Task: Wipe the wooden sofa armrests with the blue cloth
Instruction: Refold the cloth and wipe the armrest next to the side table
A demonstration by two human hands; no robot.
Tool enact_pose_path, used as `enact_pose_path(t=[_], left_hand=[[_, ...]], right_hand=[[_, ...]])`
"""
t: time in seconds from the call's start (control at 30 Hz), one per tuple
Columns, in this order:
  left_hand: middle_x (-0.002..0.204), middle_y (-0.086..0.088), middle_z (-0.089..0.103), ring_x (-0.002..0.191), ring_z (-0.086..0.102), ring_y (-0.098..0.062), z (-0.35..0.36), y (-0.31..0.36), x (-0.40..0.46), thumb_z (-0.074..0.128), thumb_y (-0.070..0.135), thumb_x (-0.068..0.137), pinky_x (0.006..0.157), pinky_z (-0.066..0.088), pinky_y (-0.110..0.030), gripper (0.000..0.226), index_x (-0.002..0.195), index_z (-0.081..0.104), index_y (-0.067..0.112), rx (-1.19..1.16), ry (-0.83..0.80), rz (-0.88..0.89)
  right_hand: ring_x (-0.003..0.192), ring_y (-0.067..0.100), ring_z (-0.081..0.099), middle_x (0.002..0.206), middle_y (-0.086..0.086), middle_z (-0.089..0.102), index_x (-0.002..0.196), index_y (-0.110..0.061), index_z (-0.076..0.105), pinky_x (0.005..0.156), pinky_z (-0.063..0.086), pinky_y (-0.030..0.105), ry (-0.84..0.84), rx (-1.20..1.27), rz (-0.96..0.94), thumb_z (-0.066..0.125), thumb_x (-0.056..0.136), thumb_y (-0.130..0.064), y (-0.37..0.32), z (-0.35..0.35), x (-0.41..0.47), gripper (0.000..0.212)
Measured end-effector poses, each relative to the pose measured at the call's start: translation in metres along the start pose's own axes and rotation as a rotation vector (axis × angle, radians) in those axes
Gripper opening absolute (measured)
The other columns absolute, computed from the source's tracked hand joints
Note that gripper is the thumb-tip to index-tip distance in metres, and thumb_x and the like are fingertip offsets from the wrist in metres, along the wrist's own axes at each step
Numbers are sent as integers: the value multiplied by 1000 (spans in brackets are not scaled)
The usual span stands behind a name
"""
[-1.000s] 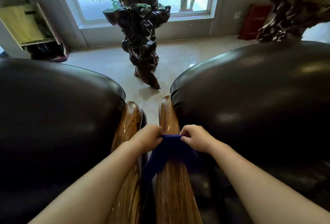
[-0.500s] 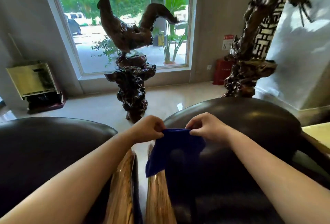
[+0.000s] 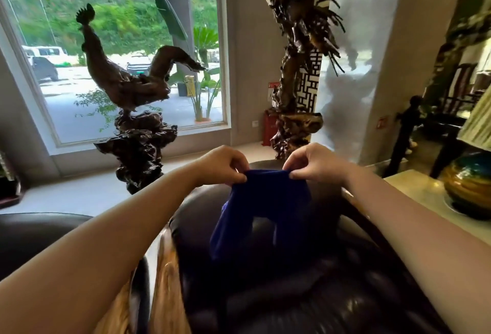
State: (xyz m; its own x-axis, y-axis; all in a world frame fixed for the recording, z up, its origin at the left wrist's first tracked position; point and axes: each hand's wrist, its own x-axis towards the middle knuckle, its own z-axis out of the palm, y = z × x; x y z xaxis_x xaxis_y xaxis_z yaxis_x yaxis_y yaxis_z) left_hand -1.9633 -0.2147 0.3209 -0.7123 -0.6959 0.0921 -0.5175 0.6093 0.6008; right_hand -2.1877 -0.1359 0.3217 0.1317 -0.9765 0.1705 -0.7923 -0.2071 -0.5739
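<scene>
The blue cloth now hangs in the air, pinched along its top edge and drooping in two loose folds over the dark leather cushion of the right-hand seat; a second ago it was lower down and draped over the wooden armrest of that seat. It has come up off the wood, and the view has tilted up with it, so the window and the carved rooster sculpture now fill the upper half of the picture, while the armrests sit low at the bottom edge. The left hand is closed on the cloth's left corner with fingertips pressed together, and the right hand pinches the right corner the same way; the two hands are close together with the cloth bunched between them. The cloth touches no wood at this moment. The second armrest, belonging to the left-hand seat, lies just beside the first with a narrow gap between them. To my reading this is a refolding or re-gripping pause rather than wiping: contact with the armrest has been broken, and the cloth will have to be brought back down onto one of the wooden rails before any more cleaning happens. How much of either rail is already wiped cannot be told.
</scene>
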Motion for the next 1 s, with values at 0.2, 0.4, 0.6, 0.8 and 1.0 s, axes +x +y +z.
enact_pose_path(t=[0.2, 0.4, 0.6, 0.8, 1.0], left_hand=[[80, -3, 69, 62, 60, 1, 103, 108, 31, 66, 6, 75, 62, 50, -11, 12, 82, 67, 16, 18, 13, 85], [78, 0, 65, 65, 61, -4, 203, 200, 65, 65, 4, 78, 59, 49, -14, 13, 86, 66, 14, -54, -59, 82], [77, -5, 64, 63, 61, -8, 275, 262, 105, 61, -2, 79, 54, 54, -15, 13, 87, 65, 8, -145, -103, 96], [66, 9, 59, 56, 58, -3, 330, 292, 178, 65, 5, 76, 57, 56, -19, 12, 82, 66, 16, -64, -105, 155], [72, 14, 58, 64, 58, -4, 377, 302, 254, 66, 10, 77, 58, 49, -14, 13, 82, 64, 22, -72, -125, 172]], right_hand=[[82, 12, 66, 86, 1, 71, 89, -17, 72, 79, 54, 29, -3, -70, 58, 66, 77, -5, 77, -77, -112, 18], [83, 13, 66, 88, 3, 69, 85, -20, 70, 78, 56, 30, -16, -72, 112, 63, 78, -3, 155, -135, -209, 19], [80, 11, 67, 85, 0, 71, 89, -16, 70, 71, 54, 22, 30, -65, 180, 63, 79, -7, 227, -180, -265, 16], [82, 12, 64, 85, -2, 68, 86, -19, 69, 69, 51, 20, 93, -106, 242, 61, 78, -7, 307, -208, -288, 16], [86, 13, 63, 86, -3, 66, 88, -19, 66, 70, 54, 23, 95, -97, 315, 61, 81, -6, 383, -238, -274, 16]])
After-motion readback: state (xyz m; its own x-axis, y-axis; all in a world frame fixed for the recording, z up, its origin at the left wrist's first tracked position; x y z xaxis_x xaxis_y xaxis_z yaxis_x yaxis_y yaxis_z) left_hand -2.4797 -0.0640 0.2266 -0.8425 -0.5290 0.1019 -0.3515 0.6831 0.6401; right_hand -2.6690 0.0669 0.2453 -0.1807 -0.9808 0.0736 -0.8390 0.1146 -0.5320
